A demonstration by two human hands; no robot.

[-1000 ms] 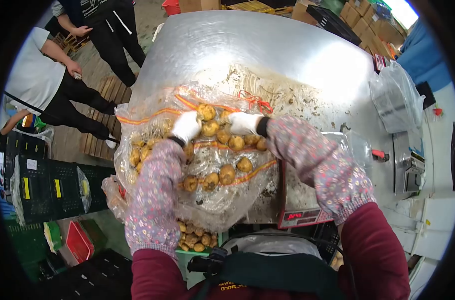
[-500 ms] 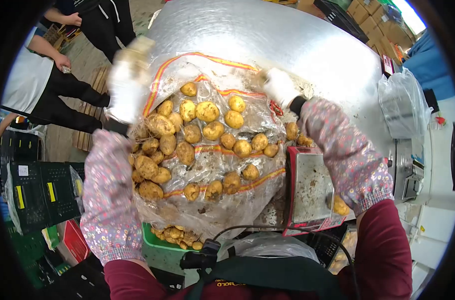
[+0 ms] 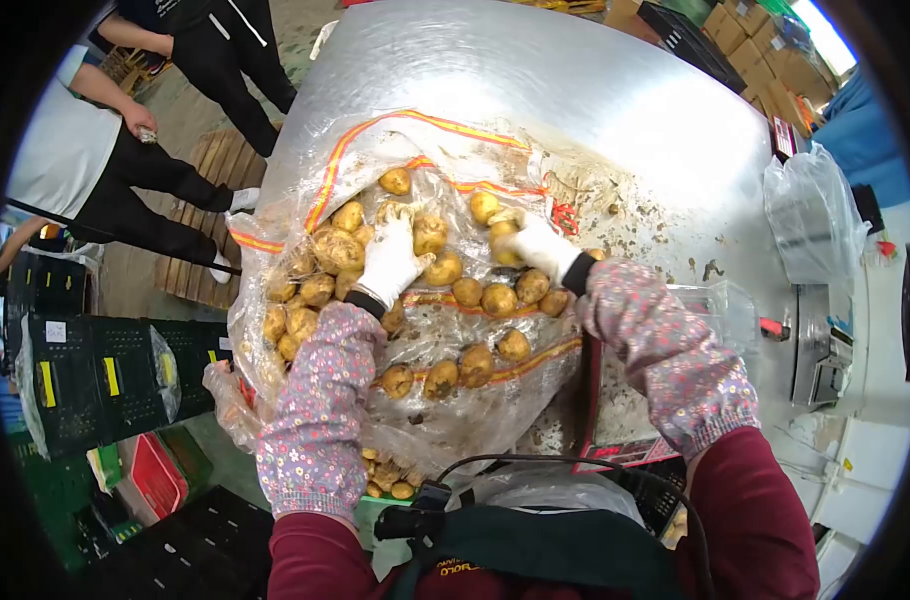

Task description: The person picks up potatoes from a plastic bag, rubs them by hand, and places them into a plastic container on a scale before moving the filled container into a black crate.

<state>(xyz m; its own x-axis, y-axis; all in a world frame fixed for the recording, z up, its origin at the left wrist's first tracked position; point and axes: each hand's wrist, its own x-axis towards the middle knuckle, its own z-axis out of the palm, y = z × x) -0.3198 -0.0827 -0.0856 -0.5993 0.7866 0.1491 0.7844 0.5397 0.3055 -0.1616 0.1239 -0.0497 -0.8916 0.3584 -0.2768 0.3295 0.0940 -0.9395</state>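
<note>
Many dirt-marked potatoes (image 3: 337, 249) lie on a clear plastic sack (image 3: 445, 425) with red and yellow stripes, spread over the metal table (image 3: 415, 60). My left hand (image 3: 393, 258), in a white glove, rests with spread fingers on potatoes left of the middle. To the right, my right hand (image 3: 537, 245), also gloved, has its fingers curled round a potato (image 3: 503, 232). Beside that hand lies a red tie (image 3: 565, 218) at the sack's edge. My right forearm partly covers a red-framed scale (image 3: 620, 400).
Below the table edge, a green container (image 3: 375, 510) holds more potatoes. Two people (image 3: 125, 150) stand at the upper left by a wooden pallet (image 3: 190, 220). Black crates (image 3: 85, 380) are at the left. A clear plastic bag (image 3: 810, 210) hangs at the right. Soil litters the table.
Both hands have come inward from the sack's upper edges onto the potatoes. The sack's left side now spreads further left, and my right hand has taken hold of a potato.
</note>
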